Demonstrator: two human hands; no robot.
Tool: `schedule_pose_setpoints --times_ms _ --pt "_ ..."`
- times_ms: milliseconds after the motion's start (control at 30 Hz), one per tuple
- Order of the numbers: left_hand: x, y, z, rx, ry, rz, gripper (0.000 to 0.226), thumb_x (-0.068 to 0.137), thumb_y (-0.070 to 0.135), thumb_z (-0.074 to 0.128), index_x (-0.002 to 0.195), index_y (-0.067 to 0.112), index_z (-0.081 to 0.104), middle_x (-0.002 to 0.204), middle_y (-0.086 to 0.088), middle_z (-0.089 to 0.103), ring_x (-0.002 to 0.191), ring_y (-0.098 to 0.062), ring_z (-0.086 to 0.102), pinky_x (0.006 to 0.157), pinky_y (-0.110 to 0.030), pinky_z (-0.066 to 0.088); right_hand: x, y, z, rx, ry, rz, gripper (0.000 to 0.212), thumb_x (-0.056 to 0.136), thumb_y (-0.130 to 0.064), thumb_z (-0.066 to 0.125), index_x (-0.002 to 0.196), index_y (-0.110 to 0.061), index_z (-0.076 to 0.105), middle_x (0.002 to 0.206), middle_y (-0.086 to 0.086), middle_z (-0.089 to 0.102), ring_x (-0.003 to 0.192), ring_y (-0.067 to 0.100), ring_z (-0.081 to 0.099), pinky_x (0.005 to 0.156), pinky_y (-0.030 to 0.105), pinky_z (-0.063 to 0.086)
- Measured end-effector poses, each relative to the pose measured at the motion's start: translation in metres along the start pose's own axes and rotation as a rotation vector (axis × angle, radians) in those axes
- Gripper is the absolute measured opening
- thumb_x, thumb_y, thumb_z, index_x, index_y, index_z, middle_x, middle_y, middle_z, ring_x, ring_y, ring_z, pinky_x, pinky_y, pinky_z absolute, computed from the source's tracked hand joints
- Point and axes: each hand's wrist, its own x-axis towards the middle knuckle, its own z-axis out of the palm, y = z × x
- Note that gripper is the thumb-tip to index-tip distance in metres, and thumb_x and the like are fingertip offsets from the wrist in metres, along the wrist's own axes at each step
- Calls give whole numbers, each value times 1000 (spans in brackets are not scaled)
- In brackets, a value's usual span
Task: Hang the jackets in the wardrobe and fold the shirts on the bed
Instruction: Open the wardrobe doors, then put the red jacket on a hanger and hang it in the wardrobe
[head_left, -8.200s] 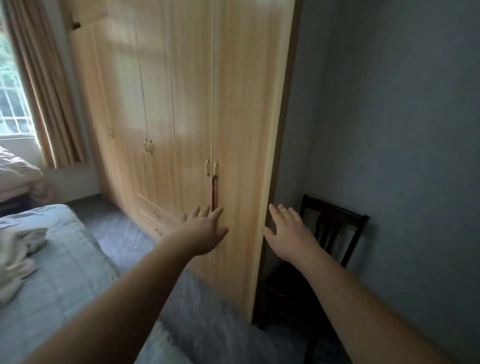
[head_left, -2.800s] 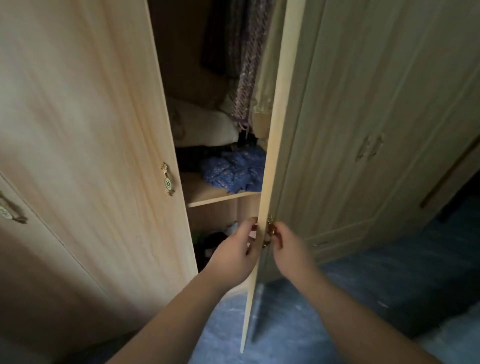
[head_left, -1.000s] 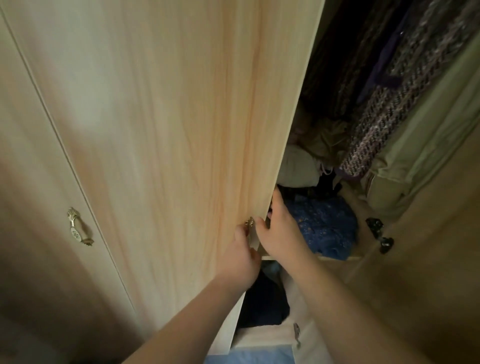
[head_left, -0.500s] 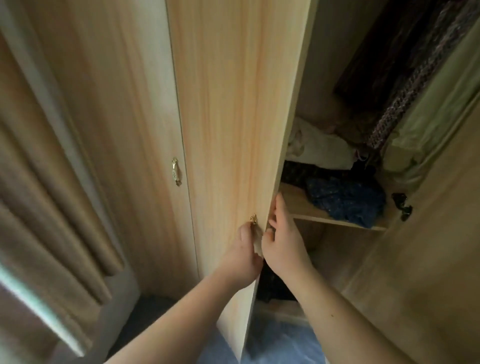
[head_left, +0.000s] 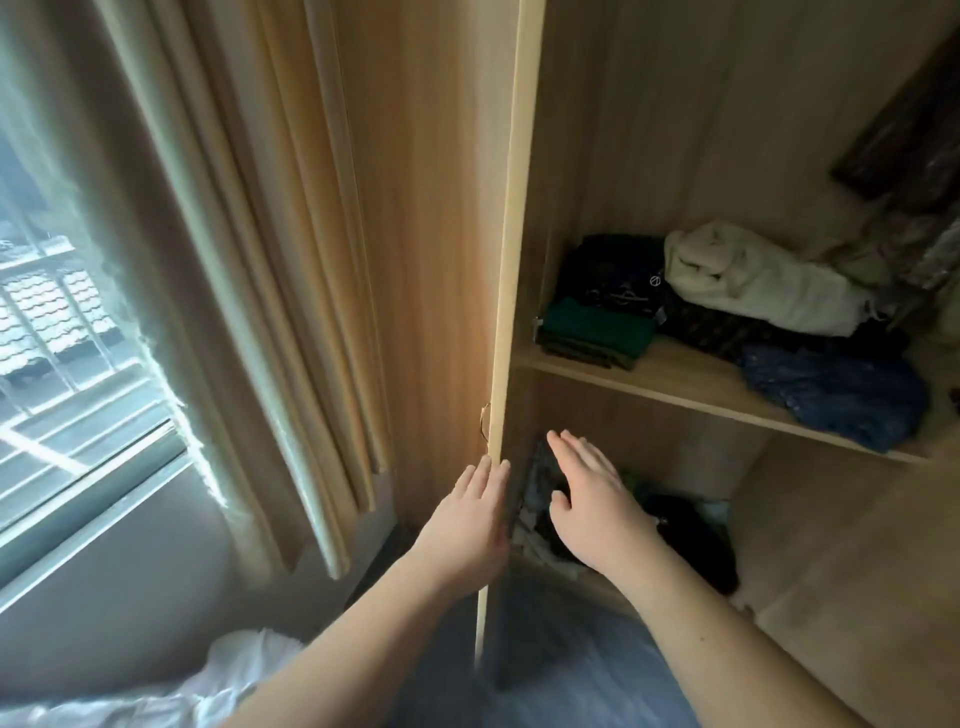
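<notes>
The light wooden wardrobe (head_left: 675, 130) stands open in front of me. Its left door (head_left: 511, 249) is swung out edge-on toward me, with a small brass handle (head_left: 484, 421) on its outer face. My left hand (head_left: 467, 525) lies with straight fingers against the outer side of the door edge, just below the handle. My right hand (head_left: 592, 504) hovers open with spread fingers inside the opening, apart from the door. Dark hanging garments (head_left: 914, 150) show at the upper right. No jacket or shirt is in either hand.
A shelf (head_left: 691, 387) carries folded dark clothes (head_left: 602, 306), a cream bundle (head_left: 753, 280) and a blue garment (head_left: 841, 395). More clothes (head_left: 685, 535) lie in the bottom compartment. Beige curtains (head_left: 249, 260) and a window (head_left: 57, 338) are left. White fabric (head_left: 228, 680) lies at lower left.
The left door has swung further open toward the curtain. Both hands have let go of the door edge and handle; the right hand has moved away into the opening.
</notes>
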Motion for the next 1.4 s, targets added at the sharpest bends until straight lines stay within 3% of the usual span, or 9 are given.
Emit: schedule_pose_setpoints --times_ms 100,167,333,533,767,1000,1133,1267,1400 --pt "-28 -10 6 69 -57 16 82 93 24 43 157 30 -8 168 -4 -5 154 -30 -3 123 -52 18 -25 -2 19 -40 -40 69 67 99 -31 43 157 -38 10 165 -15 5 152 11 1 118 41 14" --pt "-36 -7 8 100 -76 47 80 94 26 41 157 29 -8 168 -6 -6 154 -31 -3 123 -53 15 -46 -1 26 -62 -24 96 67 98 -32 44 158 -34 12 166 -11 7 153 13 2 119 35 10" --pt "-44 47 25 141 -136 252 76 97 34 40 158 27 -6 168 -7 -7 154 -31 -8 122 -52 9 -129 22 18 -124 68 283 67 99 -36 45 158 -29 16 166 -4 13 153 20 7 122 38 16" --pt "-67 171 66 182 -245 566 73 102 49 34 159 28 -5 167 -7 -9 154 -29 -9 124 -51 6 -284 81 -17 -171 167 649 67 100 -41 43 158 -26 15 165 1 15 152 23 8 122 35 9" --pt "-156 329 125 247 -325 960 69 102 54 27 159 29 -2 168 -7 -5 154 -29 -7 124 -50 4 -493 121 -40 -220 336 1026 68 97 -41 46 157 -21 21 163 8 22 151 27 14 123 34 8" --pt "-302 504 205 212 -423 1277 69 102 56 30 160 28 2 168 -7 -1 154 -29 -1 123 -47 10 -714 133 -60 -251 387 1305 68 98 -44 42 157 -19 20 163 9 21 151 28 16 123 39 13" --pt "-405 585 252 199 -497 1458 68 102 53 32 159 29 3 168 -7 1 154 -29 0 123 -48 10 -830 131 -63 -335 455 1436 64 91 -38 50 150 -13 40 153 14 41 144 32 34 123 38 18" --pt "-487 635 285 227 -582 1586 70 101 52 36 160 27 6 167 -8 4 154 -29 4 122 -49 15 -919 132 -51 -191 480 1596 71 94 -41 49 157 -19 24 162 10 26 150 30 19 123 39 15" --pt "-527 666 310 283 -622 1641 72 100 53 39 160 26 10 167 -9 6 153 -30 7 121 -49 18 -971 139 -40 -120 529 1668 72 95 -43 48 158 -22 20 164 6 21 151 27 14 123 36 12"
